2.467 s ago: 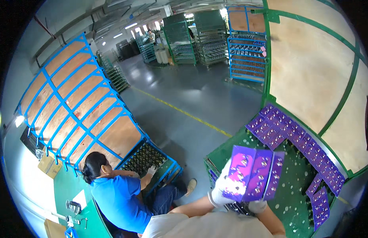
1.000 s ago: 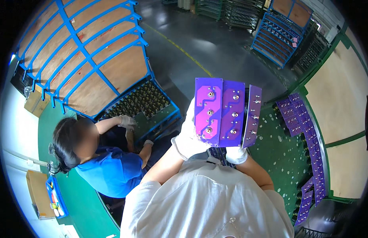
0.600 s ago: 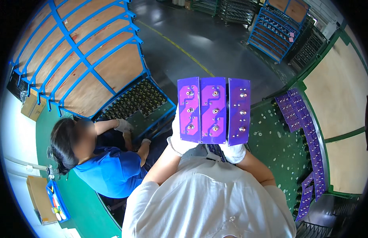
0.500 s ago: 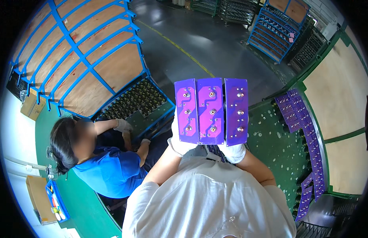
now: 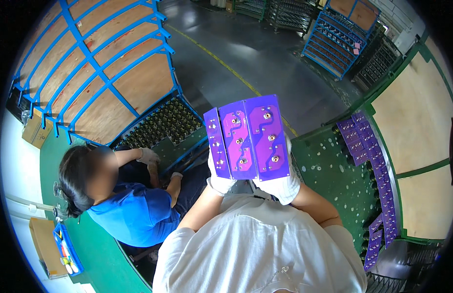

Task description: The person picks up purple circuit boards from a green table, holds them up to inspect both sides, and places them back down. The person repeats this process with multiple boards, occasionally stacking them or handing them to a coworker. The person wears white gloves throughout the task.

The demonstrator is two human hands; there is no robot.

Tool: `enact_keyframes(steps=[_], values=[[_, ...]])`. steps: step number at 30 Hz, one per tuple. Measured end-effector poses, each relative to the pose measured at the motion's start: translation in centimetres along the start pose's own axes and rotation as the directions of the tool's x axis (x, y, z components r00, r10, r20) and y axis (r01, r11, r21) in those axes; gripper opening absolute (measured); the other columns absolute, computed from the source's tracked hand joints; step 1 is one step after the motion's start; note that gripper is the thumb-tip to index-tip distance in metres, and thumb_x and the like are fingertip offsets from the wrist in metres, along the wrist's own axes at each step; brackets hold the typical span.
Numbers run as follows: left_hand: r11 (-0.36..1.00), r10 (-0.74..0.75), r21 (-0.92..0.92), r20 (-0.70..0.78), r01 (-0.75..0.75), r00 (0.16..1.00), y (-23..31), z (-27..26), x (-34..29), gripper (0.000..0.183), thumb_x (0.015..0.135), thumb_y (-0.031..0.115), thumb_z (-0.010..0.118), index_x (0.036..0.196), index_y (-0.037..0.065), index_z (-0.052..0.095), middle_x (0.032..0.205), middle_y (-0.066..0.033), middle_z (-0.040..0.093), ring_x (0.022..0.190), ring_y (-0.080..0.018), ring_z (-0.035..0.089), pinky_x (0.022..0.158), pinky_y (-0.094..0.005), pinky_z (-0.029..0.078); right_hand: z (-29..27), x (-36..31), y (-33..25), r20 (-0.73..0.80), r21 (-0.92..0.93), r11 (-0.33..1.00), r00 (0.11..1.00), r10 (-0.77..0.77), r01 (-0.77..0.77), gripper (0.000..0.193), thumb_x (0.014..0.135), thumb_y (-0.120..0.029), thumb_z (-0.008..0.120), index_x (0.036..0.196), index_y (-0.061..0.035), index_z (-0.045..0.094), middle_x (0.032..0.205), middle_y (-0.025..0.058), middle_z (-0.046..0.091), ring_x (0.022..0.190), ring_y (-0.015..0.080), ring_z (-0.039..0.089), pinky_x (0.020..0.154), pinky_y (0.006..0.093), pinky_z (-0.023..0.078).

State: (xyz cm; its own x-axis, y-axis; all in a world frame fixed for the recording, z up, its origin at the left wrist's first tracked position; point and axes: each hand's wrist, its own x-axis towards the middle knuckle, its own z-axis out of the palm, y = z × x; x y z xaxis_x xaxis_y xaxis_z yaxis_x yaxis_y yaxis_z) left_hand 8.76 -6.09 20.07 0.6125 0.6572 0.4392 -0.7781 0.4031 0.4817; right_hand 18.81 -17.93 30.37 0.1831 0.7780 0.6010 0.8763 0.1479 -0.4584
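Purple plates (image 5: 248,137), three side by side, held by two gloved hands (image 5: 280,184).

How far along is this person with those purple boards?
Done, it seems: a row of purple boards already lies along the right edge of the green table. In hand: the left hand and right hand, both gloved, hold a stack of three purple boards upright in front of the chest. Left: these three are not yet set down; much of the green surface shows no boards.
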Motion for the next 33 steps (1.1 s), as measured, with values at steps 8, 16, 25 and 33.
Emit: enact_keyframes(steps=[8,16,25,33], values=[[0.966,0.100,0.246,-0.060,-0.082,0.993,-0.3,-2.5,-0.7,0.042,0.103,0.011,0.041,0.145,0.004,0.037,0.139,-0.0122,0.051,0.122,-0.0213,0.054,0.099,-0.0365,0.049,2.8,0.9,1.8,0.047,0.076,0.996,0.998,0.035,-0.039,0.058,0.075,-0.021,0.073,0.126,-0.0058,0.052,0.124,0.0159,0.053,0.120,0.0351,0.048,0.100,0.0448,0.040],[0.461,0.295,0.883,-0.242,0.085,0.924,-1.2,-9.2,-3.8,0.038,0.094,0.019,0.065,0.127,0.002,0.056,0.118,-0.0065,0.064,0.103,-0.0146,0.060,0.087,-0.0309,0.050,8.0,3.5,5.4,0.117,0.388,0.916,0.991,0.065,-0.106,0.050,0.080,-0.022,0.074,0.124,-0.0071,0.055,0.120,0.0134,0.061,0.110,0.0318,0.059,0.095,0.0426,0.046],[0.657,0.158,0.609,-0.688,0.445,0.709,-2.0,-16.9,-7.9,0.040,0.086,0.004,0.065,0.126,0.004,0.058,0.110,-0.0035,0.064,0.096,-0.0126,0.057,0.085,-0.0273,0.047,18.2,2.4,10.5,0.561,0.395,0.712,0.766,0.314,-0.581,0.069,0.081,-0.030,0.075,0.137,-0.0055,0.043,0.133,0.0186,0.052,0.123,0.0335,0.052,0.104,0.0419,0.042],[0.694,0.150,0.497,-0.807,0.521,0.571,-1.0,-20.6,-8.1,0.038,0.089,0.004,0.064,0.126,0.004,0.057,0.110,-0.0037,0.064,0.094,-0.0140,0.058,0.086,-0.0283,0.048,23.9,2.4,11.9,0.669,0.423,0.541,0.654,0.353,-0.726,0.067,0.084,-0.031,0.074,0.139,-0.0060,0.043,0.138,0.0129,0.048,0.130,0.0244,0.045,0.108,0.0398,0.037]])
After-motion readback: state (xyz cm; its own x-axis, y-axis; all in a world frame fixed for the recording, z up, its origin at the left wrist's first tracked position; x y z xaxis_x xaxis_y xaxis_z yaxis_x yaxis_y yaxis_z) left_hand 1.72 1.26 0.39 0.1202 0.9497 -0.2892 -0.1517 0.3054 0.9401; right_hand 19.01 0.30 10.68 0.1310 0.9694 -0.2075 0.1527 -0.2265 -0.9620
